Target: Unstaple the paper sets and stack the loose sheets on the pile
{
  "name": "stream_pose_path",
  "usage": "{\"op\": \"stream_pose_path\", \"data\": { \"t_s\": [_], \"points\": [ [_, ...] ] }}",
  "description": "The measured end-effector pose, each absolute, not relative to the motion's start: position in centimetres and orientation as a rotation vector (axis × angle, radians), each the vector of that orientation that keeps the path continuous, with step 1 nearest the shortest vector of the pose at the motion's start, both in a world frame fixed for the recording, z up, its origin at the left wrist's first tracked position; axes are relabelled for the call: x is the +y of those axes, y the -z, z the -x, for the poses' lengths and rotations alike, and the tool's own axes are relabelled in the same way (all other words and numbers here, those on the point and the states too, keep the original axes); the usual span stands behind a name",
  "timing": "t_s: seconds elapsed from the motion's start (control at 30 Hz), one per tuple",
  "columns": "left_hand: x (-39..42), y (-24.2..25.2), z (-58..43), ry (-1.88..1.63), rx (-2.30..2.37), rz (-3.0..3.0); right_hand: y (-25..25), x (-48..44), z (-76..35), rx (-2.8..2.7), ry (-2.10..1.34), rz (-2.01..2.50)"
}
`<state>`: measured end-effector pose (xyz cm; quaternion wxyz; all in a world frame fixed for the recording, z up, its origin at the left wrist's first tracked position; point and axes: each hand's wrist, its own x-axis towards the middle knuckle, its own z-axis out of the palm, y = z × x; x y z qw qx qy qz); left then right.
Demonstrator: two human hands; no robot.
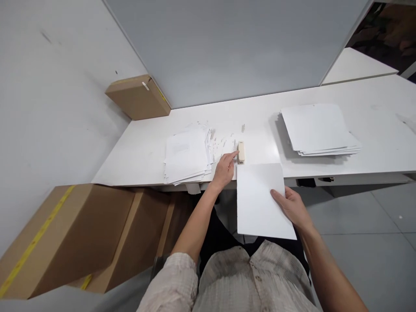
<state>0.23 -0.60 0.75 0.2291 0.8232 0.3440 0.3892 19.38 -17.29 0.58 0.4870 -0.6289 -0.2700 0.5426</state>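
Note:
My right hand (289, 203) is closed on the right edge of a white sheet of paper (260, 199), thumb on top and fingers underneath; whether it is more than one sheet I cannot tell. The paper's far edge lies at the near end of a small cream-coloured device (241, 151), shaped like a stapler, on the table. Beside that device is my left hand (225, 168), holding nothing, its index finger stretched out to the device's left side. To the left lies an uneven stack of papers (186, 154). Another stack of white sheets (320, 130) sits at the right.
Small paper scraps (224, 141) are scattered on the white table (149, 149). A flat cardboard box (139, 97) leans in the back left corner. Larger cardboard boxes (87, 225) stand at the lower left. A grey panel (234, 47) rises behind the table.

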Motion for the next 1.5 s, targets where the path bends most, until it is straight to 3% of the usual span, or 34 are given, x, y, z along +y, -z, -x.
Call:
{"op": "stream_pose_path", "data": {
  "t_s": [0.8,1.5],
  "points": [
    [-0.6,0.2,-0.4,-0.974,0.984,-2.396,-1.9,-15.3,-20.0,-0.653,-1.280,1.623],
    [-0.7,0.0,-0.7,-0.914,1.027,-2.529,-0.4,-15.8,-20.1,-0.639,-1.340,1.447]
  ]
}}
